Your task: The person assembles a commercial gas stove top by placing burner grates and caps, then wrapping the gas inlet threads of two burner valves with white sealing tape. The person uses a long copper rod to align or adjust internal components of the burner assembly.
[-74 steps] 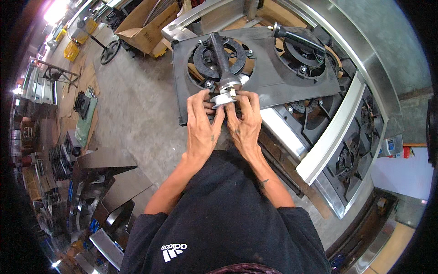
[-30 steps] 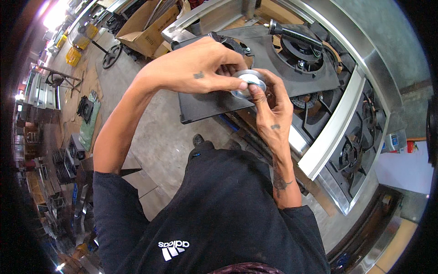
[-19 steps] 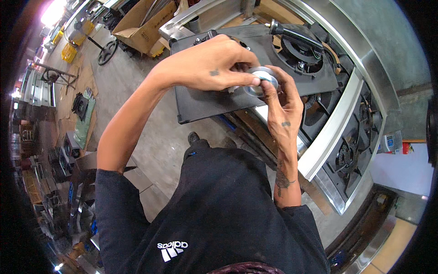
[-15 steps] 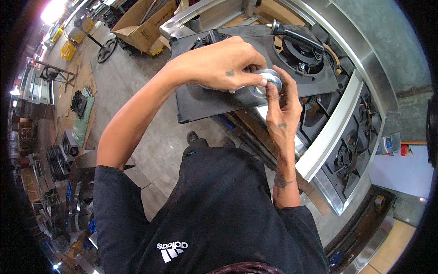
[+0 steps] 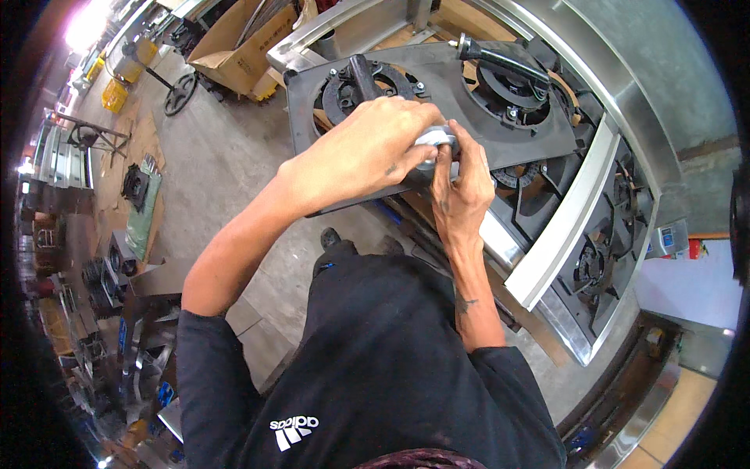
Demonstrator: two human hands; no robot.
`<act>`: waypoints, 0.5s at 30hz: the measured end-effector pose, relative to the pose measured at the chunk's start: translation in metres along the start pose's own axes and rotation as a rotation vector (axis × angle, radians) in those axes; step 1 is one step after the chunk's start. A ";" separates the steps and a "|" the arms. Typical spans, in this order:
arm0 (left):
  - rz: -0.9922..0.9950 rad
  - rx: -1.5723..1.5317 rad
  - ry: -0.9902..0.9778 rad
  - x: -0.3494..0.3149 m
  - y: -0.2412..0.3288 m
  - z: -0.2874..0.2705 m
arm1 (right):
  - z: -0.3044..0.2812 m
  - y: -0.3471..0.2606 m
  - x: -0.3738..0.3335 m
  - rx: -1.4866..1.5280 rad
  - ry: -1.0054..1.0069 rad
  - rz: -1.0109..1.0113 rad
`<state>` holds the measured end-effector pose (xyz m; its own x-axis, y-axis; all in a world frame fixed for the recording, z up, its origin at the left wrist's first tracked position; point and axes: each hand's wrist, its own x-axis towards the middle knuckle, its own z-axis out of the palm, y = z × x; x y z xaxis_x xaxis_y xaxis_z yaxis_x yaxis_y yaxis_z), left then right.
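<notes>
Both of my hands meet above the front edge of a dark stove top panel (image 5: 437, 86). Between them is a small round silvery piece (image 5: 439, 138), whose kind I cannot make out. My left hand (image 5: 371, 144) reaches across from the left, palm down, its thumb and fingers closed on the piece's near left side. From the right, my right hand (image 5: 465, 172) pinches the other side with bent fingers. The left hand hides part of the piece and of the panel. Behind it a round black burner (image 5: 341, 100) shows in the panel's left opening.
A second burner (image 5: 512, 82) sits in the right opening, with a black tube (image 5: 508, 62) lying over it. To the right, a pale metal strip (image 5: 558, 211) crosses a stove with black grates (image 5: 594, 270). An open cardboard box (image 5: 242, 59) stands at the back left.
Both hands have shifted slightly left and nearer with the silvery piece, and it has tilted. More of the left burner shows behind my left hand.
</notes>
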<state>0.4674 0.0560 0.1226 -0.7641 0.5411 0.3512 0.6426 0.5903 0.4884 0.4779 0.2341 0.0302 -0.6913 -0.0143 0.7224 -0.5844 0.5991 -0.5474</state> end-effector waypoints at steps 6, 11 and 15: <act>-0.036 -0.006 -0.019 0.006 0.002 -0.006 | -0.009 0.000 0.012 -0.162 -0.113 -0.218; 0.099 0.058 -0.079 -0.003 -0.004 -0.016 | -0.003 -0.007 -0.001 -0.067 -0.155 -0.031; 0.090 0.067 -0.118 0.000 -0.007 -0.009 | -0.002 -0.006 -0.005 -0.120 -0.119 -0.065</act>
<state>0.4628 0.0463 0.1262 -0.6937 0.6581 0.2926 0.7135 0.5727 0.4035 0.4857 0.2319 0.0312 -0.7033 -0.1469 0.6956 -0.5796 0.6850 -0.4414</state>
